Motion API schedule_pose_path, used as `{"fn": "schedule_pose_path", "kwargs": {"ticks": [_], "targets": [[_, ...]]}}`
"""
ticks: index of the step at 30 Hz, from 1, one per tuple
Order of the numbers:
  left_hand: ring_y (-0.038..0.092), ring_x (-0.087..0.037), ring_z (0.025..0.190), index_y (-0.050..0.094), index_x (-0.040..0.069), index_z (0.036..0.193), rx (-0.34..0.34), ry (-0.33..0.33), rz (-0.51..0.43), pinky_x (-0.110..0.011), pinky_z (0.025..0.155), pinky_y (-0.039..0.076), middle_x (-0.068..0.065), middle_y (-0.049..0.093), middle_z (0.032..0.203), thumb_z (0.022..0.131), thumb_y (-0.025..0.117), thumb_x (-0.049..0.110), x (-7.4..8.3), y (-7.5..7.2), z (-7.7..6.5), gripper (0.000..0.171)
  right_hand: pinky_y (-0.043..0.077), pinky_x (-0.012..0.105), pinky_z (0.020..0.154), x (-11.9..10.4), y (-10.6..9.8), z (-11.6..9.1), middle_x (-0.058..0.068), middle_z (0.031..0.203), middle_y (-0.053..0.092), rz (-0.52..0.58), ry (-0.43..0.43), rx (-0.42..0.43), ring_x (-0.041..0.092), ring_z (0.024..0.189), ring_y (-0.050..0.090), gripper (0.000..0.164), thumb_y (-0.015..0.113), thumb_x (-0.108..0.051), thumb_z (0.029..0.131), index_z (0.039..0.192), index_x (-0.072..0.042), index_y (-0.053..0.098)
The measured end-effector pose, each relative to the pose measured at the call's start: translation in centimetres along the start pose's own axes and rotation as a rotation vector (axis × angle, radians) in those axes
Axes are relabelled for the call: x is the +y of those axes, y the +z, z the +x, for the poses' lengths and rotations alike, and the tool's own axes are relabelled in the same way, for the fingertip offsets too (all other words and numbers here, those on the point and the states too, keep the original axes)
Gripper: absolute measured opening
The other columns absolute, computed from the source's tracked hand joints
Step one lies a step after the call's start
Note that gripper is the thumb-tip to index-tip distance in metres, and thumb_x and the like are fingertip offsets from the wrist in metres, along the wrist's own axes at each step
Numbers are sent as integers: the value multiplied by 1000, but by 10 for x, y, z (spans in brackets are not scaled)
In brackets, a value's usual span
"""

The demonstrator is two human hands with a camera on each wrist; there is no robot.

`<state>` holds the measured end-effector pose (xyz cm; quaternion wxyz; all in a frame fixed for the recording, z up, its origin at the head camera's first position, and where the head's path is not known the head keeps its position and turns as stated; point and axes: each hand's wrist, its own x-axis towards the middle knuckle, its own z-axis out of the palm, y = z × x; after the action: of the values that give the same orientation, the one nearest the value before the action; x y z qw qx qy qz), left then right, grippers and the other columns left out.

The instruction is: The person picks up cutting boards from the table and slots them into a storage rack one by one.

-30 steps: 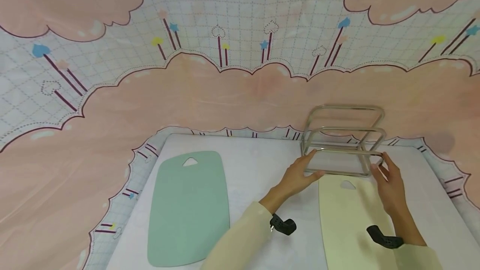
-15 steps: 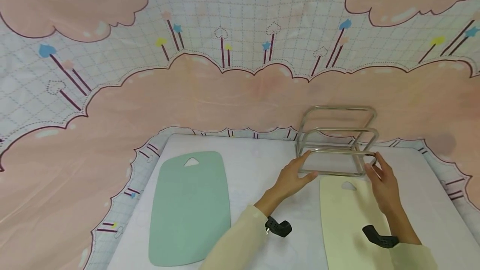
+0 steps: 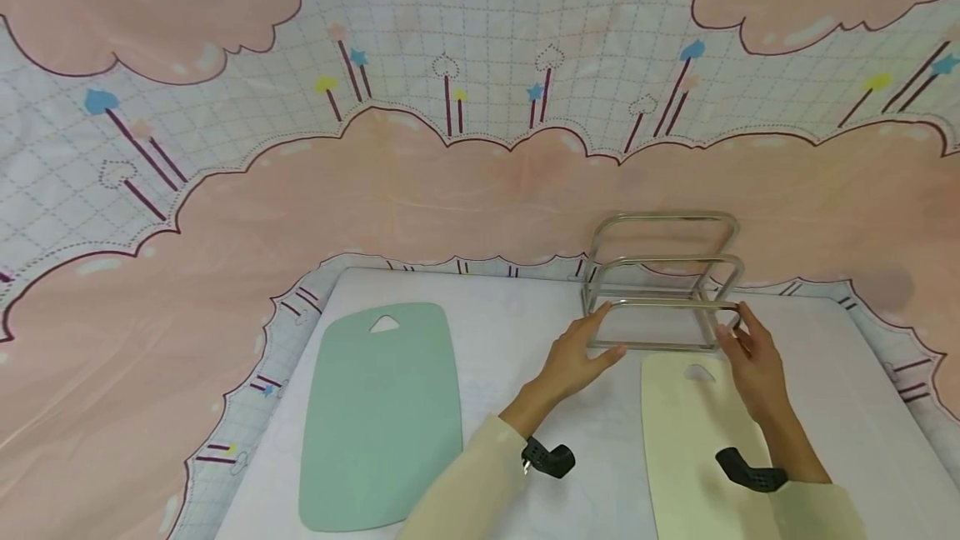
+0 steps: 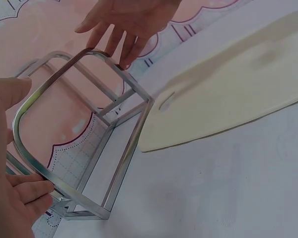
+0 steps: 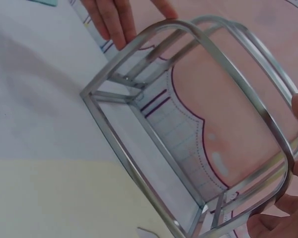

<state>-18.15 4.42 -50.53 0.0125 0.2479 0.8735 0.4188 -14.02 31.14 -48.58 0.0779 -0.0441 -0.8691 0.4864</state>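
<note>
A silver metal rack [image 3: 663,304] with looped bars stands at the back right of the white table. My left hand [image 3: 566,361] touches the rack's left side with its fingers, its thumb spread wide near the bottom front bar. At the opposite side, my right hand [image 3: 753,365] has fingertips against the front right corner. In the left wrist view, the right hand [image 4: 134,22] shows fairly straight fingers resting on the frame [image 4: 120,72]. The right wrist view has the left hand's straight fingers [image 5: 109,22] at the rack's far side. Some fingertips are hidden behind the bars.
A cream cutting board [image 3: 693,440] lies just in front of the rack, partly under the right forearm. At the left, a green cutting board [image 3: 382,423] lies flat on the white table [image 3: 525,315]. Patterned cloth [image 3: 375,198] hangs behind.
The rack has slid left across the table, both hands moving along with it. More of the cream board's right side lies uncovered by the hand. The boards stay in place.
</note>
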Motion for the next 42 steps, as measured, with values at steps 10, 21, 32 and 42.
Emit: {"fn": "schedule_pose_path", "kwargs": {"ticks": [10,21,32,42], "targets": [[42,-32,130,22,23,154,12,-51,1,-57,97,39,-16,39,146,93,55,48,2,-1,-6,73,29,68,95,-5,7,0,25,155,7,28,-14,-2,52,133,23,65,40,-33,103,155,-15,6],[43,-35,129,19,26,154,56,-54,-26,-57,96,41,-18,39,145,93,56,46,0,-3,-16,74,24,66,100,-7,14,1,26,155,9,79,-32,-20,51,134,21,63,40,-32,104,155,-15,8],[43,-33,129,21,23,154,65,-52,-4,-59,97,38,-16,40,145,93,58,44,-3,-10,-25,75,26,59,105,-10,21,1,28,153,12,76,-51,-41,51,134,24,61,40,-31,104,155,-16,10],[48,-40,121,18,25,155,85,-77,-18,-54,92,45,-19,41,142,93,57,46,-4,-15,-36,75,21,50,111,-11,29,2,27,153,11,130,-79,-72,50,135,20,62,42,-26,104,155,-17,10]]}}
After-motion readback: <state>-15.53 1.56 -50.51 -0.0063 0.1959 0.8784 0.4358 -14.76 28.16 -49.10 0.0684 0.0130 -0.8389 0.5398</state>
